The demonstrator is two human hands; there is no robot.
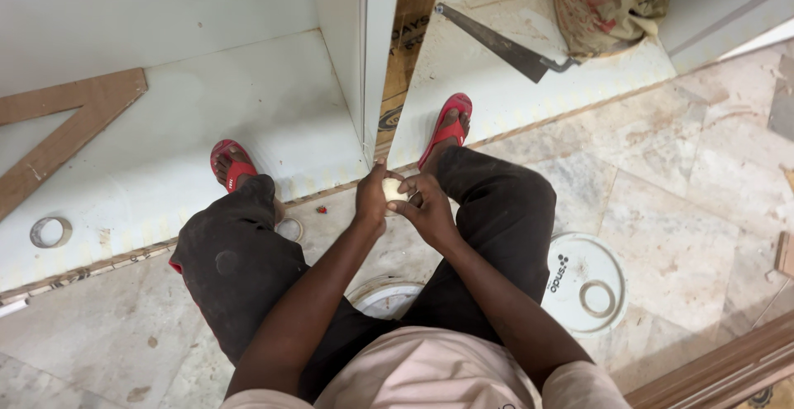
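I see both sets of fingers pinching a pale lump at frame centre, left hand and right hand touching around it, between my knees. Red sandals rest on the white board above. A saw lies upper right, a white lid lower right.

Marble floor, pale and veined: one white round lid, one white bucket rim. White board: tape roll, wooden offcut. Second white board: hand saw, printed sack.
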